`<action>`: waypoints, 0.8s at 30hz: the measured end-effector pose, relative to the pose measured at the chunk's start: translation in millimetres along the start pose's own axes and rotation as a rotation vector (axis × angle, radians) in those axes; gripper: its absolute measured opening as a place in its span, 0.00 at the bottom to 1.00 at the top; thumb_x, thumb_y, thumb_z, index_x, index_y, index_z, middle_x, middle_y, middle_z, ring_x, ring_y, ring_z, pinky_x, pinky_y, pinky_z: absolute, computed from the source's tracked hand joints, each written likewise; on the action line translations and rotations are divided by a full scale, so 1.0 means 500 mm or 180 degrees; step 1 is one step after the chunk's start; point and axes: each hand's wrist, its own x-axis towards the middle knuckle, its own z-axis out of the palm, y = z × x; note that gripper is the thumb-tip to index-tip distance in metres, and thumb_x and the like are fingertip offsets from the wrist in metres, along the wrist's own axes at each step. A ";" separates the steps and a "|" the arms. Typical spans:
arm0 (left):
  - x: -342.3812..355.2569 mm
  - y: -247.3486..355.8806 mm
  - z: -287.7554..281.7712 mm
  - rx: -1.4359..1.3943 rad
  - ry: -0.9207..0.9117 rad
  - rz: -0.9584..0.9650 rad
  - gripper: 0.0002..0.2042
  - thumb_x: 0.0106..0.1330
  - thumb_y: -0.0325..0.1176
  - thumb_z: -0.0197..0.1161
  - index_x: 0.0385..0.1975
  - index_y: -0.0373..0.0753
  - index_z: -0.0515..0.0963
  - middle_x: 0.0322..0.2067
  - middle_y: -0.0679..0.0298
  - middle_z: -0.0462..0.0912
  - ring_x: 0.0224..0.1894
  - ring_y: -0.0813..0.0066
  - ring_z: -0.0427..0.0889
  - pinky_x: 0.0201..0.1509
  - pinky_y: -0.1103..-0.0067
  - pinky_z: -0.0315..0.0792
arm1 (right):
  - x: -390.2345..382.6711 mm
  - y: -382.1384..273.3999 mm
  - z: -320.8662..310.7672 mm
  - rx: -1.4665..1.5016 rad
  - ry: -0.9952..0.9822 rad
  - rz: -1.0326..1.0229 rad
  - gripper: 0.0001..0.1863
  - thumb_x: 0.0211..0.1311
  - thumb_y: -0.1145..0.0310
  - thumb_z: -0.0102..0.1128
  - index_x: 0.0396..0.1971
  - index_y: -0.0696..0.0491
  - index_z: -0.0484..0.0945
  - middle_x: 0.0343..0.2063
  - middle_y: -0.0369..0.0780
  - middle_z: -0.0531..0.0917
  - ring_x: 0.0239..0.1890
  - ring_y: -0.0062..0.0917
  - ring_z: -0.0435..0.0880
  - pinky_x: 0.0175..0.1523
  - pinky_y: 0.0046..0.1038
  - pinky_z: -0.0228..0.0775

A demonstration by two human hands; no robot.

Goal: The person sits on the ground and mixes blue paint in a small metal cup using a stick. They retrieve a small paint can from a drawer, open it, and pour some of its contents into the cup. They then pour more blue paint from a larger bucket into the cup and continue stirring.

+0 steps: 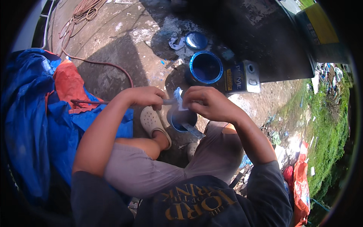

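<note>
My left hand (148,97) is closed round one end of a short dark grey rod (170,101), whose kind I cannot make out. Fingers bent, my right hand (197,100) pinches a white rag or paper (179,99) stained blue, at the rod's other end. Both hands are above a small can (176,120) with a blue rim, between my feet. A flat, paint-smeared metal strip (194,131) leans out over that can's rim. Just beyond my right hand stands a larger round can (221,72), blue round its rim and dark blue inside.
A blue-smeared lid (196,40) lies behind the larger can, and a rectangular tin (252,77) stands beside it. On the left are a blue and orange tarp (32,125) and a reddish hose (102,62). A dark panel (280,49) rises at far right; litter and grass border the right.
</note>
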 end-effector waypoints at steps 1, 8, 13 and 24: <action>0.002 0.003 0.001 0.0055 -0.0041 -0.0033 0.23 0.51 0.34 0.61 0.49 0.35 0.83 0.36 0.62 0.85 0.40 0.76 0.81 0.48 0.77 0.74 | 0.001 0.003 0.002 -0.0101 -0.0072 -0.0038 0.09 0.60 0.69 0.65 0.37 0.57 0.83 0.34 0.45 0.84 0.40 0.41 0.85 0.46 0.39 0.76; 0.004 0.016 0.009 -0.0020 -0.0079 0.0080 0.20 0.54 0.37 0.59 0.46 0.36 0.83 0.35 0.61 0.85 0.40 0.74 0.83 0.46 0.76 0.75 | 0.010 -0.018 0.009 -0.0886 -0.0235 -0.0263 0.09 0.58 0.73 0.66 0.39 0.54 0.81 0.35 0.43 0.83 0.42 0.39 0.84 0.48 0.38 0.76; 0.012 0.018 0.016 -0.0088 -0.0069 -0.0032 0.19 0.55 0.39 0.59 0.45 0.38 0.82 0.35 0.61 0.85 0.39 0.73 0.83 0.45 0.76 0.74 | 0.006 0.004 0.022 -0.1941 -0.0263 -0.0659 0.10 0.55 0.73 0.62 0.38 0.53 0.80 0.36 0.41 0.84 0.43 0.37 0.85 0.51 0.36 0.76; 0.016 0.016 0.016 -0.0004 0.0157 -0.0087 0.22 0.56 0.37 0.58 0.51 0.39 0.75 0.34 0.62 0.76 0.39 0.72 0.75 0.46 0.74 0.68 | 0.012 0.031 0.024 -0.2493 -0.0391 -0.0616 0.09 0.52 0.69 0.62 0.31 0.57 0.79 0.32 0.45 0.85 0.38 0.39 0.86 0.47 0.36 0.77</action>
